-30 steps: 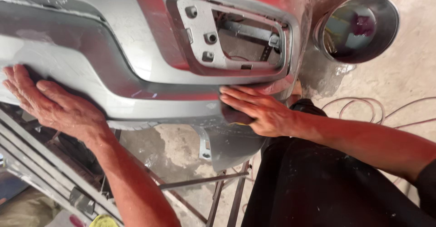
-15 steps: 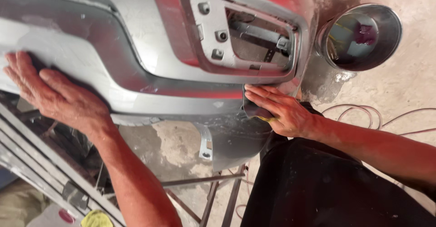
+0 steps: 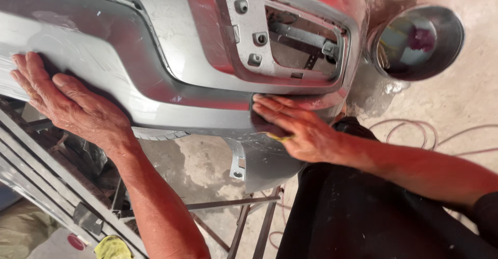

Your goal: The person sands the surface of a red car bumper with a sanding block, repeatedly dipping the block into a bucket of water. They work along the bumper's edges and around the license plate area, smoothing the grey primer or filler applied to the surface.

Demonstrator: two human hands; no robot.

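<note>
1. Right hand (image 3: 303,129): the fingers lie flat and close together, pressing a dark sanding pad (image 3: 267,127) with a yellow edge against the lower lip of the bumper (image 3: 155,82). The pad is mostly hidden under the palm. The forearm runs off to the lower right.

2. Left hand (image 3: 70,103): the fingers are spread wide and flat on the bumper's left part, holding nothing, only pressing on the surface. The forearm runs down toward the bottom middle.

3. The bumper fills the upper half of the view. It is grey, with red paint showing in bands near the middle and along the top right. A rectangular opening (image 3: 295,41) with bolts and a bracket sits just above the right hand.

4. Progress, as a judgement: much of the left and middle looks dull, scuffed and grey, as if already rubbed down. The red bands around the opening and the lip at the right hand look less worked, so that part seems left to do.

5. Surface: wet-looking streaks and pale smears lie under and around both hands.

6. Room: a metal bowl (image 3: 420,41) holding murky liquid stands on the concrete floor (image 3: 467,114) at the upper right, near the bumper's end. A thin hose (image 3: 415,129) loops on the floor beyond the right arm. A metal stand (image 3: 254,217) shows below the bumper, and a yellow cloth (image 3: 111,247) lies at the bottom left.
</note>
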